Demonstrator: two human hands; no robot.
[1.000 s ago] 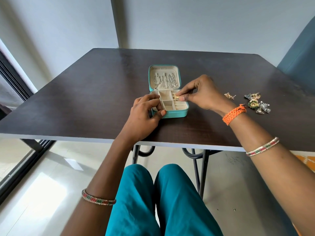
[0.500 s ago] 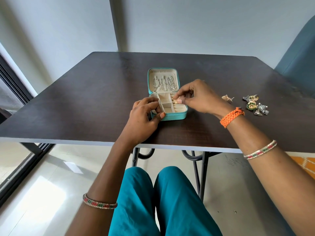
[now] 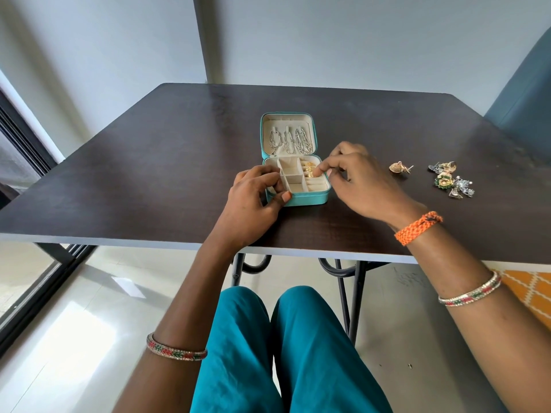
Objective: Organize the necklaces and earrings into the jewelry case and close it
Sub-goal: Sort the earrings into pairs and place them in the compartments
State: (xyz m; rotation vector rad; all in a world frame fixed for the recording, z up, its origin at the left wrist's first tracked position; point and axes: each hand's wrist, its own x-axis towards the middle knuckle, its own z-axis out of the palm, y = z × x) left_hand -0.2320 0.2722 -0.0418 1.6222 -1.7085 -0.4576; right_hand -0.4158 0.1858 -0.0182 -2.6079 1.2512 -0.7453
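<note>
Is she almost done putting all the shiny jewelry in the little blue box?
About halfway. Done: silver necklaces hang in the lid of the open jewelry case. In hand: the right hand presses a gold earring into the ring-roll section while the left hand holds the case. Left: a gold earring on the table, a small pile of earrings, then closing the case.

Home room: dark wooden table [image 3: 149, 174], glossy tiled floor [image 3: 74, 323], sliding glass door [image 3: 26, 263], plain walls.

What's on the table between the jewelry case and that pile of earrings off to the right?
In the head view, the right hand and a single gold earring lie between the jewelry case and the earring pile.
</note>
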